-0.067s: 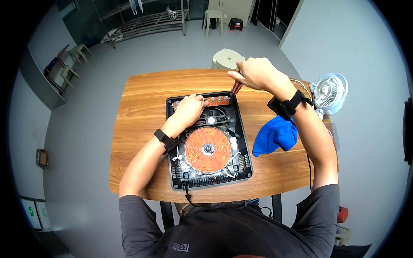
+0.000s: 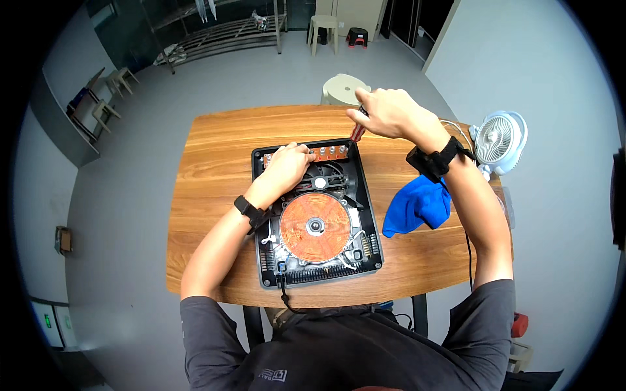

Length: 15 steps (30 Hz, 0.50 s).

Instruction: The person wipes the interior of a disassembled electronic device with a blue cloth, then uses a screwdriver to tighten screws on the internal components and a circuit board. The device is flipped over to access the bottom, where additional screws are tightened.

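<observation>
Bench: wood-grain top (image 2: 212,156), broad, fills mid-view; I'm looking down on it via the head cam.
L hand: (image 2: 289,163) palm down at the housing's far side, fingers bent over an orange strip (image 2: 336,156) w/ round silver parts along it; I can't tell if they grip it or just rest. Black strap (image 2: 250,211) on the wrist.
Cable: black cord (image 2: 285,298), runs from the housing's near L corner toward the person.
Housing: black, squarish shell (image 2: 370,215), top off, flat on the bench abt centre, insides facing me.
Coil: big round copper-coloured disc (image 2: 300,225) in the housing's near half, dark hub in its middle.
Inner fan: black w/ pale hub (image 2: 320,183), btwn coil & strip.
Stool: round cream top (image 2: 345,89), just beyond the bench's far edge.
Tool: red-striped handle (image 2: 357,133), slanting down to the housing's far R corner; can't tell from here if its tip touches.
R hand: (image 2: 391,112) fingers closed round the tool's upper end, raised above the bench; black strap & box on the wrist.
Cloth: bright blue, crumpled (image 2: 420,205), on the bench R of the housing, below the R forearm.
Desk fan: pale blue & white (image 2: 499,138), at the bench's R edge.
</observation>
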Tool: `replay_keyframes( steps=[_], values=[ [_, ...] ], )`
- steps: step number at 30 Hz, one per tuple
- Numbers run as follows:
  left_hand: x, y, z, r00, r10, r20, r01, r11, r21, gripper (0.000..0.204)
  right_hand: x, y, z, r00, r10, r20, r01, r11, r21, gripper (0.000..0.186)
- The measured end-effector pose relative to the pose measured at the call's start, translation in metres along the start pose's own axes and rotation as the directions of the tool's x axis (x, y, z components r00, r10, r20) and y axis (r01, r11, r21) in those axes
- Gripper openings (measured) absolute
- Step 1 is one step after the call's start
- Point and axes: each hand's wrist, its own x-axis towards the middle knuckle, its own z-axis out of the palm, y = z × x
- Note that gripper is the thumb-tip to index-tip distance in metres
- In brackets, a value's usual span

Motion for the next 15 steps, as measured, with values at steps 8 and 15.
replay_keyframes(
  steps=[8, 15],
  values=[
    [0.001, 0.002, -0.005, 1.0, 0.015, 0.005, -0.015, 1.0, 0.004, 0.027, 0.004, 0.011, 0.015, 0.975, -0.21, -0.068, 0.22, 0.946, 0.236, 0.032],
    [0.0, 0.001, -0.001, 1.0, 0.008, 0.007, -0.008, 1.0, 0.009, 0.027, -0.004, 0.007, 0.011, 0.98, -0.143, -0.142, 0.16, 0.98, 0.119, 0.033]
  ],
)
